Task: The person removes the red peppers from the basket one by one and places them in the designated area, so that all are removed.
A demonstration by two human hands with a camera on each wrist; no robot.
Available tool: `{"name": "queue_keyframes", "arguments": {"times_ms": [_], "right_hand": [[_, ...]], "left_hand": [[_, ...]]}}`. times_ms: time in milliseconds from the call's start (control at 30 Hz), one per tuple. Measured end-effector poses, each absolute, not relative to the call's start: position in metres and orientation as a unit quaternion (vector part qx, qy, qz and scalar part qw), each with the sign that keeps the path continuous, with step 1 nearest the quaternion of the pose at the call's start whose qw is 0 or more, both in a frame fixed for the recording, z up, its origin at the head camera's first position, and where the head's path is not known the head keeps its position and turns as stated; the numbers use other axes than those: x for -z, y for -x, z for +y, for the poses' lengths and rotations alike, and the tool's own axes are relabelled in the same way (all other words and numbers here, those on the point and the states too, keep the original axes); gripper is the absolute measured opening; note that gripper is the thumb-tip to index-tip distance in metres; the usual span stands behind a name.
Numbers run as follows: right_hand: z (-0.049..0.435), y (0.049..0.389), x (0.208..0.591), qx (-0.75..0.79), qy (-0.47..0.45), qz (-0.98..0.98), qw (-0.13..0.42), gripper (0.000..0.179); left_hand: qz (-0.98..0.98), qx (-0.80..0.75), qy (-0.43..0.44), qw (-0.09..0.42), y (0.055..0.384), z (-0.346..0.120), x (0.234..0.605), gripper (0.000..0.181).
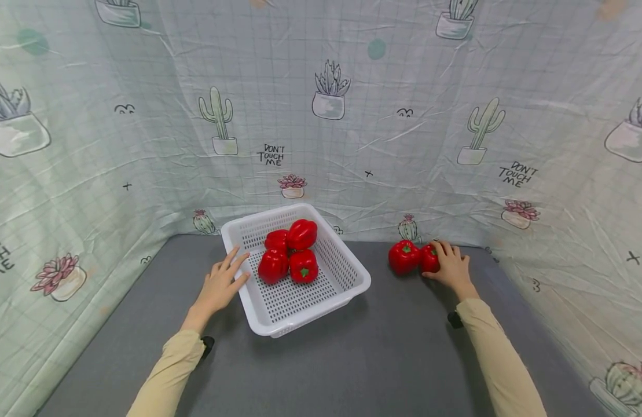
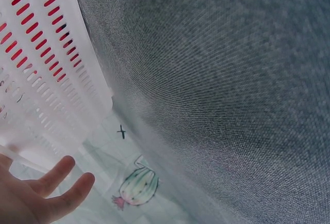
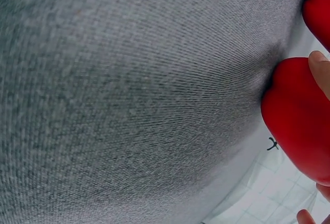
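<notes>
At the back right of the table, my right hand (image 1: pixel 452 267) grips a red bell pepper (image 1: pixel 429 258), partly hidden under the fingers. In the right wrist view, the thumb (image 3: pixel 320 72) lies on one side of that pepper (image 3: pixel 299 113) and fingers show at its other side. A second red bell pepper (image 1: pixel 403 257) sits just left of it. My left hand (image 1: pixel 220 285) is at the left rim of a white perforated basket (image 1: pixel 347 289), its fingers spread and fairly straight. Several red bell peppers (image 1: pixel 304 266) lie inside the basket.
The basket stands slightly turned on a dark grey table (image 1: pixel 321 370). A pale cloth curtain (image 1: pixel 321 133) printed with cactus drawings encloses the back and both sides. The loose peppers lie close to the table's back edge.
</notes>
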State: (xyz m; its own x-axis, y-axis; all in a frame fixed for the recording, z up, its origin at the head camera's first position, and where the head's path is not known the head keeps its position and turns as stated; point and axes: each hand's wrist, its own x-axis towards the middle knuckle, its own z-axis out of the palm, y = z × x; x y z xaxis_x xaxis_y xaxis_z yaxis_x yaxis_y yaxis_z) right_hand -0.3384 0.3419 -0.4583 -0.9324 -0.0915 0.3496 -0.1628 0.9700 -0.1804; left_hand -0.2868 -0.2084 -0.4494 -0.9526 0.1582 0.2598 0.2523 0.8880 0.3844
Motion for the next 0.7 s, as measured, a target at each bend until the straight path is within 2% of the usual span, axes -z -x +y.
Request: {"name": "queue_keyframes", "arguments": {"times_ms": [700], "right_hand": [[0.3517, 0.3355, 0.4639, -0.088, -0.083, -0.970, 0.210, 0.089]], "left_hand": [[-0.962, 0.214, 0.120, 0.121, 0.2872, -0.2102, 0.4504, 0.055]]}}
